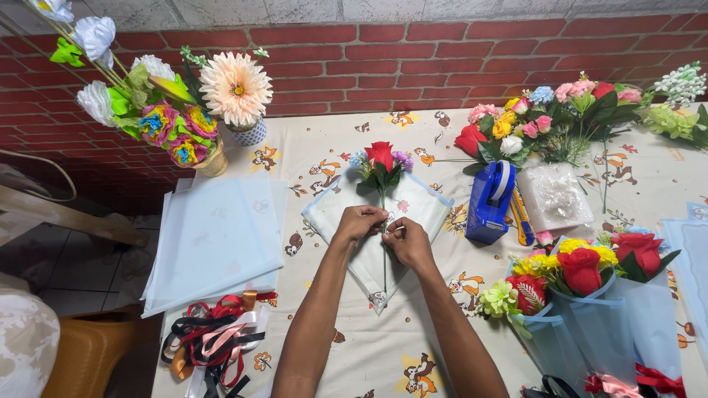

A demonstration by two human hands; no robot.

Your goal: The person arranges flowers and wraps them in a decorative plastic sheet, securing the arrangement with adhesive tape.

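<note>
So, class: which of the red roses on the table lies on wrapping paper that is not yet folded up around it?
The red rose above both hands, on the flat pale sheet; the others at right are already wrapped or loose.

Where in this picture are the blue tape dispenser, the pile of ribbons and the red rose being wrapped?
blue tape dispenser (490, 203), head view, on its side wall.
pile of ribbons (217, 339), head view, on the tangled middle.
red rose (380, 155), head view, on the bloom.

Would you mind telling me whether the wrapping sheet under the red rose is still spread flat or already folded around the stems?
Partly folded: both hands pinch the wrapping sheet at the stems, its upper corners still spread.
</note>
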